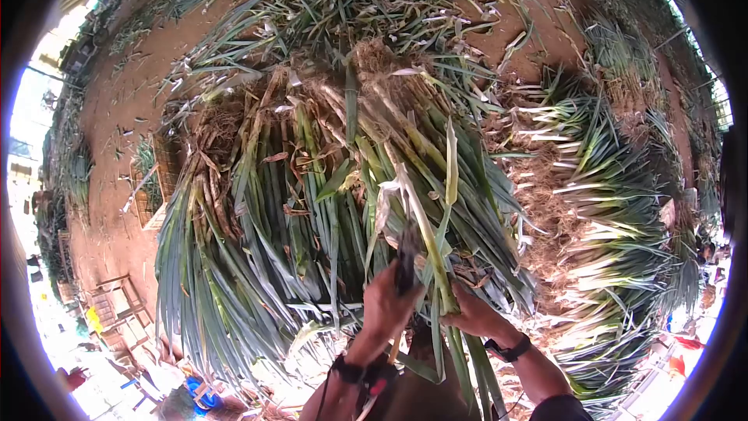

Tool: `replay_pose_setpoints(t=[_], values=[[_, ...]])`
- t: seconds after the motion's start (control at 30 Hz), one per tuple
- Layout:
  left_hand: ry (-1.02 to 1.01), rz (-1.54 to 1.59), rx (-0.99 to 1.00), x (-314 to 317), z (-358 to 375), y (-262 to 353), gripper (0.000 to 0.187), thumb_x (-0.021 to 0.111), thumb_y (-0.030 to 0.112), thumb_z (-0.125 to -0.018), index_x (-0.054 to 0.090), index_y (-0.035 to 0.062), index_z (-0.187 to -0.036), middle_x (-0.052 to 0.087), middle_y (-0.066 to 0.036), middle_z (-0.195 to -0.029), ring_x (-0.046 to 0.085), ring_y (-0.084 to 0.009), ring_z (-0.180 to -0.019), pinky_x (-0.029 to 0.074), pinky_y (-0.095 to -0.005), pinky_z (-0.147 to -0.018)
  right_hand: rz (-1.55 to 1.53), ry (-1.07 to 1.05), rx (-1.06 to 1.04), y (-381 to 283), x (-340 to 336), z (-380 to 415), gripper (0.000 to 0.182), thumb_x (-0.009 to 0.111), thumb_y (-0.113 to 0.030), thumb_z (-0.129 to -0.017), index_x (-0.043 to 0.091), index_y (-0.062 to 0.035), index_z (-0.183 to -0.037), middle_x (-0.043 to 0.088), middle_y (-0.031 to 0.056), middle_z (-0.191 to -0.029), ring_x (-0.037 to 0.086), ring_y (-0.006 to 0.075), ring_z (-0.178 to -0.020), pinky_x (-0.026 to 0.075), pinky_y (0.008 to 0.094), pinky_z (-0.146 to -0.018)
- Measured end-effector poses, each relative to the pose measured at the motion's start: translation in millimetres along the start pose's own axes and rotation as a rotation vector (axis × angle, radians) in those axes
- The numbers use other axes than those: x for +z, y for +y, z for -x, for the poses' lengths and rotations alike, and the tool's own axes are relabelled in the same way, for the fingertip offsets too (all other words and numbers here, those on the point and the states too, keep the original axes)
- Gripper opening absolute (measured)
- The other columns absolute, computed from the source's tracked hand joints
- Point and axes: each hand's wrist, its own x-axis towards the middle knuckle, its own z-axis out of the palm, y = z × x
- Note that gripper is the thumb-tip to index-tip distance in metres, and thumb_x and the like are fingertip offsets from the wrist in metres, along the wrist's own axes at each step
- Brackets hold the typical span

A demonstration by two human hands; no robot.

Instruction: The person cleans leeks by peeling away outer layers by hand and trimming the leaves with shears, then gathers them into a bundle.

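A long green onion slants up in front of me, its pale shaft bare and its leaves trailing down past my wrist. My right hand is closed around its green part, just below the shaft. My left hand grips a dark, narrow hand tool that points up close beside the shaft; its exact kind I cannot tell. A loose strip of peeled skin hangs next to the shaft. Behind both hands lies a thick heap of unpeeled green onions, roots away from me.
At the right, a long row of green onions with white shafts lies beside root litter. Cut leaves and scraps cover the ground ahead. A wicker crate stands to the left, with wooden frames nearer me.
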Motion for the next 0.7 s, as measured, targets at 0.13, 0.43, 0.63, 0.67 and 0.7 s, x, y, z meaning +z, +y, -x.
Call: replay_pose_setpoints(t=[0.13,0.43,0.63,0.67,0.7], values=[[-0.008,0.082,-0.232,-1,-36,29,0.042,0.079,0.02,-0.085,0.067,-0.0041,-0.117,0.072,-0.013,-0.085,0.066,-0.0216,-0.072,0.053,-0.0371,-0.069,-0.239,-0.133,0.085,-2,-29,-3,0.105,0.079,-0.023,-0.089,0.009,0.0008,-0.164,0.027,0.0288,-0.165,0.031,0.0345,-0.154,0.028,0.0403,-0.126],[-0.051,0.168,-0.175,28,164,43,0.058,0.08,0.014,-0.089,0.057,-0.0087,-0.137,0.071,-0.011,-0.098,0.066,-0.0143,-0.083,0.055,-0.0299,-0.072,-0.089,0.036,0.125,2,-20,3,0.085,0.073,-0.023,-0.088,0.028,0.0033,-0.155,0.069,0.0302,-0.104,0.072,0.0434,-0.089,0.059,0.0479,-0.079],[-0.035,0.31,-0.519,35,199,105,0.063,0.083,0.016,-0.087,0.056,-0.0006,-0.142,0.069,-0.005,-0.104,0.064,-0.0156,-0.091,0.055,-0.0346,-0.074,0.218,0.249,-0.012,6,3,-4,0.082,0.073,-0.029,-0.086,0.037,0.0046,-0.151,0.068,0.0254,-0.074,0.069,0.0449,-0.067,0.057,0.0524,-0.062],[-0.05,0.318,-0.522,37,200,101,0.063,0.083,0.016,-0.088,0.056,-0.0004,-0.142,0.069,-0.003,-0.105,0.063,-0.0128,-0.093,0.055,-0.0331,-0.075,0.245,0.265,-0.017,6,4,-6,0.082,0.074,-0.029,-0.086,0.037,0.0046,-0.151,0.069,0.0252,-0.074,0.069,0.0445,-0.067,0.057,0.0523,-0.062],[-0.066,0.328,-0.528,38,199,100,0.062,0.082,0.016,-0.089,0.056,-0.0002,-0.143,0.069,-0.002,-0.106,0.062,-0.0101,-0.094,0.055,-0.0315,-0.076,0.27,0.274,-0.023,6,4,-6,0.082,0.074,-0.03,-0.086,0.038,0.0044,-0.151,0.069,0.025,-0.074,0.069,0.0443,-0.066,0.057,0.0523,-0.062]])
